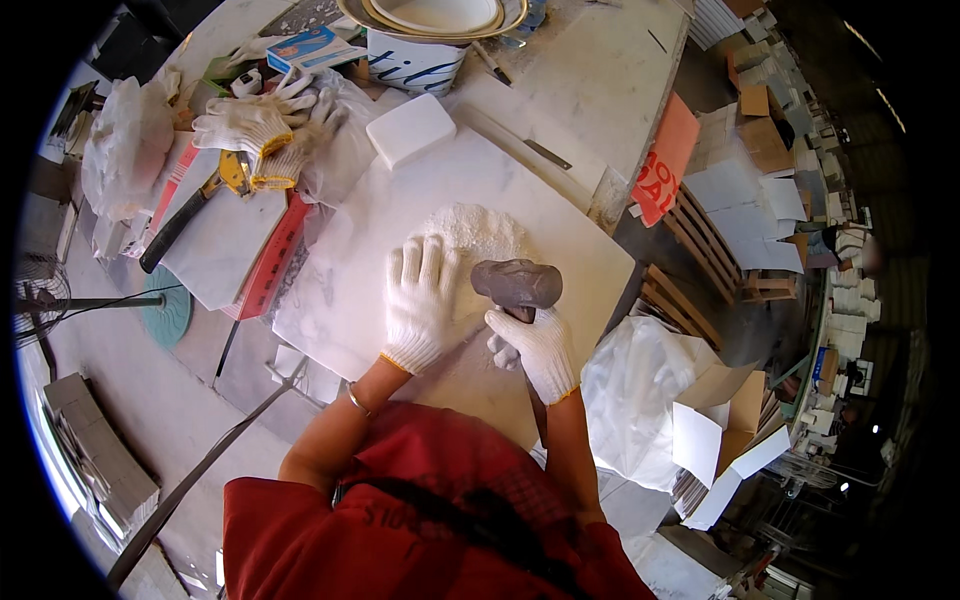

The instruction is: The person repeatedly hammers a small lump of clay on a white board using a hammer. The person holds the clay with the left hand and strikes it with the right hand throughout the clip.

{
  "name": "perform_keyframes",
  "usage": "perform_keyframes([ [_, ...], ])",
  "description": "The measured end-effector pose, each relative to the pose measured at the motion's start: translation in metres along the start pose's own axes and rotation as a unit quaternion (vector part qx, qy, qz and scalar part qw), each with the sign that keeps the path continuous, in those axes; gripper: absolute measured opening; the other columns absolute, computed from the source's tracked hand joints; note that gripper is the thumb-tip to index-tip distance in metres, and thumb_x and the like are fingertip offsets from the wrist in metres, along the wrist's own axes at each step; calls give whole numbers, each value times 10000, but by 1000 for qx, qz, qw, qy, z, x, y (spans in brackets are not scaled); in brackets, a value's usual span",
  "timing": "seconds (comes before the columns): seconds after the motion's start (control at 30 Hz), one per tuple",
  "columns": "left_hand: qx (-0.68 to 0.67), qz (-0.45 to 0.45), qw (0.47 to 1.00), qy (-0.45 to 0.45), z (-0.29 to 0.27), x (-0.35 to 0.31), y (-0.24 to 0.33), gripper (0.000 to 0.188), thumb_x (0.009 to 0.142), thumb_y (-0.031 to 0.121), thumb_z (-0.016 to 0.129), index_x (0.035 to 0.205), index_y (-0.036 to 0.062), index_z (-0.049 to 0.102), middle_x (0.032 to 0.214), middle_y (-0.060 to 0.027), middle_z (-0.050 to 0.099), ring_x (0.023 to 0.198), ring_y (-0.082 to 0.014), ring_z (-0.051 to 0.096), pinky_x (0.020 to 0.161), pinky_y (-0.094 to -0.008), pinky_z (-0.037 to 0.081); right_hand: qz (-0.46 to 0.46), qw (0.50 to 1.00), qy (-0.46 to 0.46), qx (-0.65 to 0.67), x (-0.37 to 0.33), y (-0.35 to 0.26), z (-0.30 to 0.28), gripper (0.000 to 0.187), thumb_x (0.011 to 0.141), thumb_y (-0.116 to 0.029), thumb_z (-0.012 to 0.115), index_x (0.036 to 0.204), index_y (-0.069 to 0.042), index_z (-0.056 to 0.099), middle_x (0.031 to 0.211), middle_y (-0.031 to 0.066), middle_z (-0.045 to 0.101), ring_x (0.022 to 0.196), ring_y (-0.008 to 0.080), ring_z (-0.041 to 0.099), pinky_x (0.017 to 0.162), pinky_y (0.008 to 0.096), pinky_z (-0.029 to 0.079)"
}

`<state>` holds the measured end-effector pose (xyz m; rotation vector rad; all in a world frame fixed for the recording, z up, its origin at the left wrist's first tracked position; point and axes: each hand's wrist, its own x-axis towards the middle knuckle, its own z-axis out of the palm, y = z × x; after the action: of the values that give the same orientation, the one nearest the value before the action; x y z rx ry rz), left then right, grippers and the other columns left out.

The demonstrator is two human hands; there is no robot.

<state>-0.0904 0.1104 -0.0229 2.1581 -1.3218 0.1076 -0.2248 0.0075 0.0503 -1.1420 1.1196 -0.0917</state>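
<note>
White knitted gloves cover both of my hands. My left hand (pixel 420 298) lies flat with fingers stretched out, at the left edge of a heap of crumbly white powder (pixel 482 228). My right hand (pixel 540 350) is wrapped round the handle of a hammer (pixel 517 283). Its heavy, dark brown head is raised near the right side of the heap, and the handle is mostly hidden by the glove. Beneath everything is a pale, smooth slab (pixel 570 265). A white rounded block (pixel 411 130) rests at the slab's far edge.
Far left, spare gloves (pixel 245 122) and a black-handled tool (pixel 182 228) lie by a plastic bag (pixel 128 150). Stacked gold-rimmed bowls (pixel 436 32) stand at the far side. A flat metal blade (pixel 547 154) lies beyond the slab. An open carton (pixel 735 430) sits right.
</note>
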Motion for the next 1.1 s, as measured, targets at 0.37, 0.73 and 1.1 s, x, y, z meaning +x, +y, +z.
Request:
perform_keyframes([
  [0.37, 90, 26, 995, -23, 14, 0, -10, 805, 681, 486, 816, 1272, -15, 598, 1313, -237, 546, 1251, -442, 497, 1041, -562, 405, 17, 998, -17, -56, 44, 44, 2, 309, 919, -137, 793, 1153, -66, 605, 768, 0, 577, 564, 101, 509, 452, 246, 378],
  [0.73, 18, 5, 1000, -14, 1, 6, -1, 812, 649, 456, 785, 1281, -14, 587, 1318, -250, 551, 1246, -449, 506, 1043, -559, 413, -98, 979, 58, -171, 27, 43, -5, 256, 920, -153, 797, 1091, -5, 676, 819, 41, 669, 626, 103, 608, 501, 237, 447],
  [1.1, -3, -7, 999, -49, 4, -3, -6, 885, 687, 526, 828, 1347, -9, 579, 1388, -243, 528, 1315, -446, 469, 1098, -578, 367, -26, 998, 31, -38, 9, -9, 0, 246, 916, -144, 804, 1103, -53, 673, 779, 49, 675, 528, 108, 573, 454, 245, 432],
])
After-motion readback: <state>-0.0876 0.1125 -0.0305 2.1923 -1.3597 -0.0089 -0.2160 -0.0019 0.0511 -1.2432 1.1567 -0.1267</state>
